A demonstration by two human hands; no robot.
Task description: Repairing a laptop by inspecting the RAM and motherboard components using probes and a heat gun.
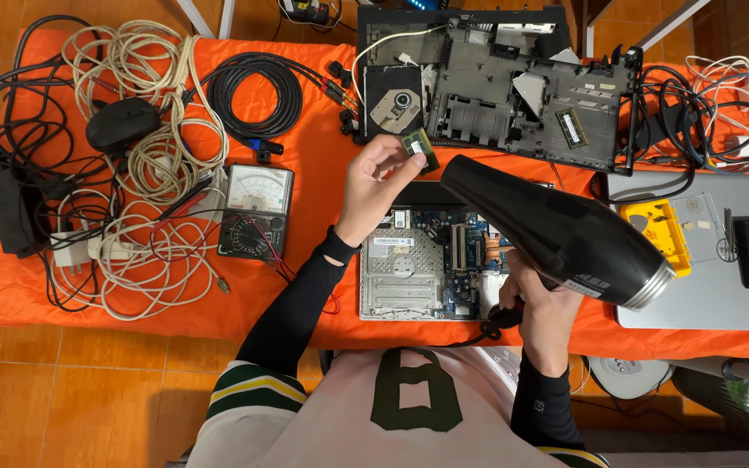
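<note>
My left hand (374, 186) is raised over the orange table and pinches a small green memory module (419, 147) between its fingertips. My right hand (541, 305) grips the handle of a black hair dryer (556, 230), whose nozzle points up and left at the module. Under both hands lies a bare laptop motherboard with a metal plate (418, 264). Behind it sits an opened black laptop chassis (513, 82) with an optical drive (394, 102).
An analog multimeter (256, 212) with red and black leads lies left of the motherboard. Coiled white and black cables (145, 156), a black mouse (121, 123) and adapters fill the left side. A silver laptop (704, 286), a yellow part (656, 227) and tangled wires (721, 104) are at right.
</note>
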